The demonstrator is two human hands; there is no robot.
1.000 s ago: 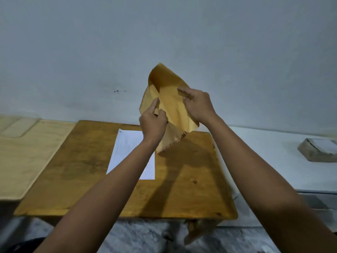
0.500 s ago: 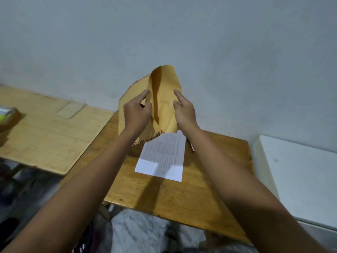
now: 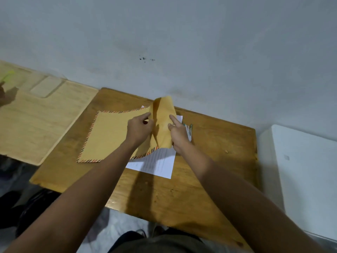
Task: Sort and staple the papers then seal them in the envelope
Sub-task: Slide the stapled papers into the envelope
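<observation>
A large brown envelope [image 3: 111, 136] with a red-and-black striped border lies mostly flat on the brown wooden table [image 3: 209, 165]. Its right end is folded upward. My left hand [image 3: 139, 129] pinches the raised fold from the left. My right hand [image 3: 177, 133] presses that fold from the right, index finger extended. White printed papers [image 3: 156, 164] lie under the envelope's right part and stick out toward me. A small green-and-white object [image 3: 189, 131] peeks out behind my right hand; I cannot tell what it is.
A lighter wooden table [image 3: 36, 121] adjoins on the left, with a pale flat rectangular piece [image 3: 46, 86] near the wall. A white surface [image 3: 300, 170] stands to the right. The grey wall runs close behind the tables. Dark items sit on the floor below left.
The envelope came down from the air in front of the wall onto the table, now lying over the papers. Both hands lowered with it and still hold its raised end.
</observation>
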